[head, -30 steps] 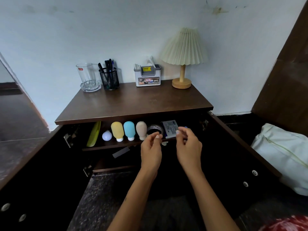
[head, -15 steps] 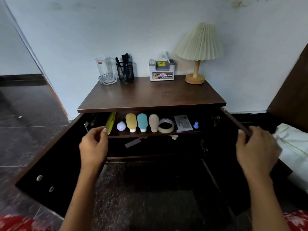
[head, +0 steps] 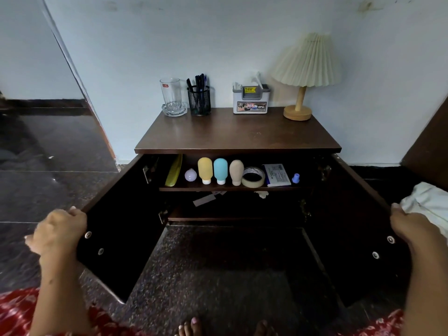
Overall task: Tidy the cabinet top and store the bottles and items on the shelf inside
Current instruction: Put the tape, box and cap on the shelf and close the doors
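Bottles (head: 220, 170) upright on shelf (head: 232, 189)

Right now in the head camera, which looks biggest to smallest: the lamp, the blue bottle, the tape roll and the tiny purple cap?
1. Lamp, easily biggest.
2. Blue bottle and tape roll: these look too alike to rank; the bottle is taller, the roll wider.
3. Purple cap, smallest.

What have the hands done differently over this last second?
Both hands left the shelf and moved outward: the left hand now grips the left door, the right hand the right door. The bottles and tape roll stayed put.
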Motion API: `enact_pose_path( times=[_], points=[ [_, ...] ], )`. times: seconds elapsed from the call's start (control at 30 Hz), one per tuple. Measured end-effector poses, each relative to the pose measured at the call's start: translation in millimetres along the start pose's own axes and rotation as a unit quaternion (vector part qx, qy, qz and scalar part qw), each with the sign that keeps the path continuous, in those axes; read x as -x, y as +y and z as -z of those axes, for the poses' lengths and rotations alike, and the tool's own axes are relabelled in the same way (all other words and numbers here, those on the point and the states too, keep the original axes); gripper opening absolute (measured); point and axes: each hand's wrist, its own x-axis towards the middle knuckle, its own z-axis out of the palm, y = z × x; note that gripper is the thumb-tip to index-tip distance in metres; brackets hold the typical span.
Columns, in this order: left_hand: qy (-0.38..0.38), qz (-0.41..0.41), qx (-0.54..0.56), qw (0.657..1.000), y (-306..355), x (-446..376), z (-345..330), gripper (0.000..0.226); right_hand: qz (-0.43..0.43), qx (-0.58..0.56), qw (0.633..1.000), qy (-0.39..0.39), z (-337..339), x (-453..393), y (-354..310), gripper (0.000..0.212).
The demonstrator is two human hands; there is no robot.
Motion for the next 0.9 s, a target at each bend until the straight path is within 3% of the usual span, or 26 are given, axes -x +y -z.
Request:
enact_pose_path(
  times=[0.1, 0.37, 0.5, 0.63, 0.7, 0.8, 0.9],
  points=[
    [-0.046, 0.027, 0.057, 0.997, 3.5, 10.2, 4.2, 0.057, 0.003, -0.003, 0.999, -0.035, 9.4, 18.7, -11.5, 0.064],
    [-0.166, 0.057, 0.179, 0.968, -3.8, 8.1, 12.5, 0.056, -0.001, -0.077, 0.991, -0.107, 13.2, 29.8, -6.8, 0.065],
    [-0.200, 0.072, 0.249, 0.945, -19.7, -7.4, 2.5, 0.034, 0.004, -0.128, 0.985, -0.118, 11.5, 36.3, -1.1, 0.066],
    [-0.237, 0.044, 0.295, 0.924, -15.6, 13.7, 7.8, 0.018, -0.007, -0.189, 0.973, -0.133, 7.5, 44.6, 2.2, 0.064],
    [-0.275, 0.022, 0.306, 0.911, -14.3, 24.3, 8.5, 0.020, -0.016, -0.221, 0.966, -0.131, 1.0, 42.9, 5.9, 0.054],
    [-0.313, -0.044, 0.269, 0.910, -14.8, 35.8, 9.5, 0.028, -0.004, -0.249, 0.955, -0.162, -6.8, 53.7, 5.6, 0.020],
    [-0.300, -0.093, 0.237, 0.919, -15.9, 36.9, 8.3, 0.037, 0.063, -0.220, 0.950, -0.211, -14.8, 61.5, 8.9, 0.024]
  ],
)
